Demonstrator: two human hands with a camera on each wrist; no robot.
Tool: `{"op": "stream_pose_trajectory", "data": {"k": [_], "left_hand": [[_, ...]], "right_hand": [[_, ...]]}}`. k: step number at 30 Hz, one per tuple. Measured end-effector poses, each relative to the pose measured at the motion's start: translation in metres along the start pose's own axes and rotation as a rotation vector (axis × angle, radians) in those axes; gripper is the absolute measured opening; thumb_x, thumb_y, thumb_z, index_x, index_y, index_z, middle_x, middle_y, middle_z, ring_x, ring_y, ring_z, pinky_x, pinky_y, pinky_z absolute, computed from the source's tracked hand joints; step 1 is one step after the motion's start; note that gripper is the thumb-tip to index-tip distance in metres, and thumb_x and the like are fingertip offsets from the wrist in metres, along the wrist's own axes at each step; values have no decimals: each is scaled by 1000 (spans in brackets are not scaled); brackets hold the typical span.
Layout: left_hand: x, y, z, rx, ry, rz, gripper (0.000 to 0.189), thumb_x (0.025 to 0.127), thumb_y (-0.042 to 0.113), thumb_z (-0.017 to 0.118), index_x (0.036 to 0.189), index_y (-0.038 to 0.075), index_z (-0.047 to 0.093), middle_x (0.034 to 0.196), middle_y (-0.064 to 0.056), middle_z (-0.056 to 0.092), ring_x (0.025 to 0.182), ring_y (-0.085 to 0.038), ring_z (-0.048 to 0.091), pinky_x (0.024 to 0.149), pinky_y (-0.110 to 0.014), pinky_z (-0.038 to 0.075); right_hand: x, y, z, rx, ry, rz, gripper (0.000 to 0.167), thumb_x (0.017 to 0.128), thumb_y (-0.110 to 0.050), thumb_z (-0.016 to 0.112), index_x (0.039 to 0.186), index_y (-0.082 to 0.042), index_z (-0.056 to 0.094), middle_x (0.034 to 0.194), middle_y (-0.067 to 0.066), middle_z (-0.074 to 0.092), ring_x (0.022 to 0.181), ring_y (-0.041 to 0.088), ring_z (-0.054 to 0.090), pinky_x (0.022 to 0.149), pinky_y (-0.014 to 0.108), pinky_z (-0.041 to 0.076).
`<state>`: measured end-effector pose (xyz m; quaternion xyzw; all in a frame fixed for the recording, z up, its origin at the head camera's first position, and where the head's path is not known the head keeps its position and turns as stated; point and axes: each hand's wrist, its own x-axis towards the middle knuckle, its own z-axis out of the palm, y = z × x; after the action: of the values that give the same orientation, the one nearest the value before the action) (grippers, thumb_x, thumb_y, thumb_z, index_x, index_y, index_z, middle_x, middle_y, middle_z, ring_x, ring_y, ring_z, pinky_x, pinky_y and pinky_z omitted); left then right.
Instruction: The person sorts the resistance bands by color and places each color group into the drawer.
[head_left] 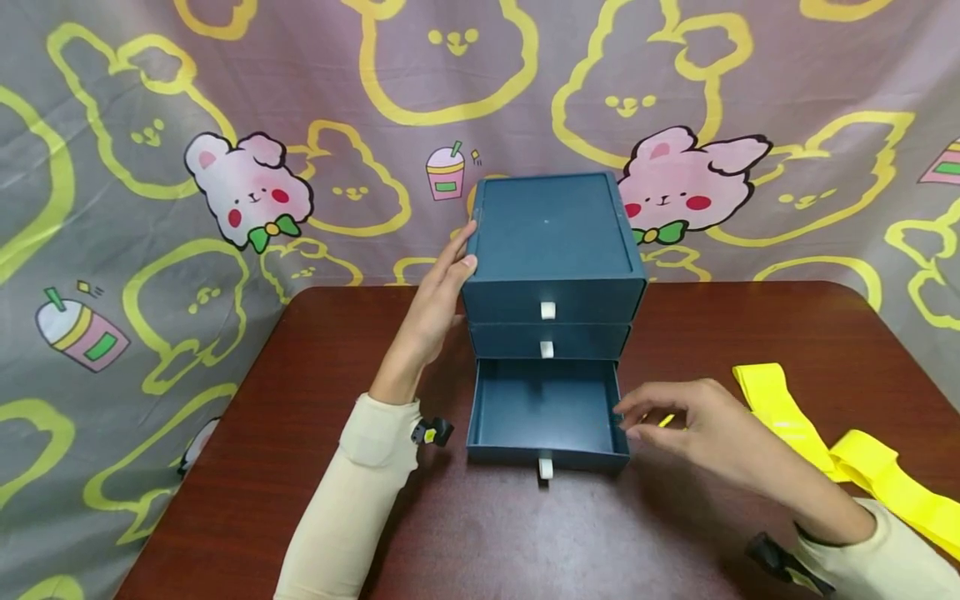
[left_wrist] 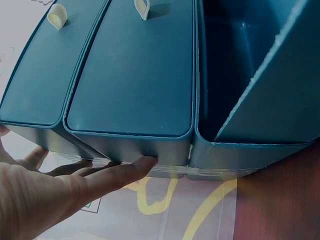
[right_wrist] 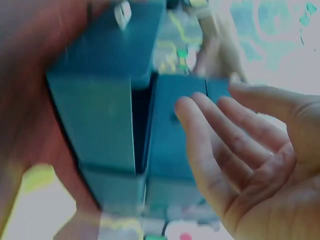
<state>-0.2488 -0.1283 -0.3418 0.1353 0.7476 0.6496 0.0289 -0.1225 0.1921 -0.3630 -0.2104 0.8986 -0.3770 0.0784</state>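
Observation:
A dark blue desktop drawer cabinet (head_left: pixel 555 233) with three stacked drawers and small white pull tabs stands on the table. Its bottom drawer (head_left: pixel 543 408) is pulled out, and nothing shows inside it. My left hand (head_left: pixel 435 304) rests along the cabinet's left side, fingers extended; the left wrist view shows the fingertips (left_wrist: pixel 149 161) against the side wall. Beside the right wall of the pulled-out drawer is my right hand (head_left: pixel 697 421), its fingers loosely bent with nothing between them. In the right wrist view the palm (right_wrist: pixel 265 190) shows bare, and the picture is blurred.
A wide yellow ribbon (head_left: pixel 787 421) lies in loose folds on the brown table (head_left: pixel 322 400), right of the cabinet. Behind the table hangs a cloth (head_left: pixel 510 142) printed with cartoon animals and cups. The drawer's front tab (head_left: pixel 546 469) sticks out toward me.

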Motion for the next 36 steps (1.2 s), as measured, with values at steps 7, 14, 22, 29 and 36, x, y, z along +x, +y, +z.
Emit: {"op": "stream_pose_trajectory", "data": {"k": [7, 14, 22, 29, 36], "left_hand": [[0, 1, 0, -1, 6, -12, 55, 109, 44, 46, 162, 47, 33, 175, 6, 18, 158, -32, 25, 112, -82, 28], [1, 0, 1, -7, 3, -6, 55, 109, 43, 46, 162, 46, 32, 175, 4, 18, 159, -34, 24, 111, -84, 27], [0, -1, 0, 1, 8, -3, 55, 109, 44, 45, 162, 45, 32, 175, 4, 17, 159, -33, 24, 111, -83, 27], [0, 0, 0, -9, 4, -2, 55, 109, 44, 45, 162, 47, 32, 175, 4, 18, 159, -33, 24, 111, -84, 26], [0, 0, 0, -5, 9, -4, 55, 109, 44, 45, 162, 46, 32, 175, 4, 18, 159, -33, 24, 111, -84, 27]], "right_hand": [[12, 40, -28, -10, -61, -44, 22, 91, -10, 79, 113, -15, 77, 104, -1, 78, 91, 7, 69, 78, 24, 60], [26, 84, -34, 79, -157, -78, 29, 93, -6, 76, 122, -6, 73, 115, 10, 76, 99, 12, 69, 82, 22, 60], [38, 108, -32, 150, -288, -39, 40, 94, -6, 74, 134, -3, 68, 134, 19, 70, 118, 35, 67, 90, 20, 57], [42, 118, -28, 154, -322, -21, 42, 92, -2, 74, 134, -5, 70, 136, 18, 69, 117, 25, 65, 90, 24, 58], [43, 124, -26, 101, -305, 6, 38, 91, -2, 75, 128, -12, 74, 127, 11, 73, 102, 17, 61, 81, 25, 55]]}}
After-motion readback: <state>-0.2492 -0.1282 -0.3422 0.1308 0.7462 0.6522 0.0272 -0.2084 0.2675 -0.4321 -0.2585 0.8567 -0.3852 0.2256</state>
